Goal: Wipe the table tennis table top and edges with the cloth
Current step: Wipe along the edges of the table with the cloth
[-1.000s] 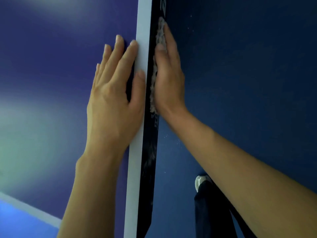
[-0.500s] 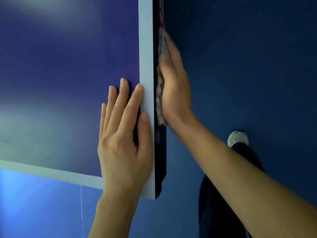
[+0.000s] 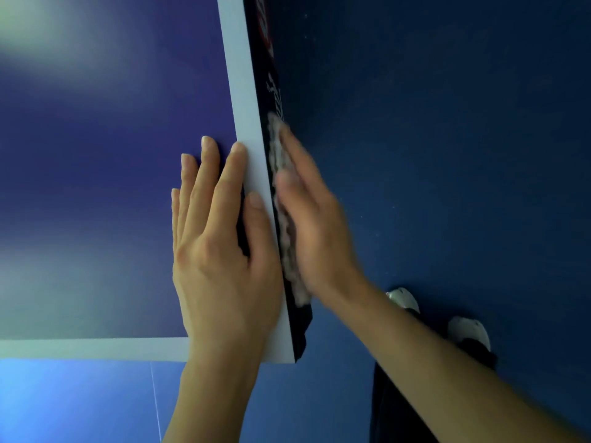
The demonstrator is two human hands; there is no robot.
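The blue table tennis table top fills the left of the head view, with a white line along its right side and near end. Its black side edge runs down to the near corner. My left hand lies flat on the top beside the white line, fingers straight. My right hand presses a fluffy pale cloth flat against the black side edge with straight fingers. Most of the cloth is hidden between my palm and the edge.
The dark blue floor spreads to the right of the table. My two feet in white shoes stand on it just right of the table corner. Lighter blue floor lies below the near end.
Both hands and the cloth have slid along the side edge toward the near corner, which has come into view. My feet have stepped along the floor.
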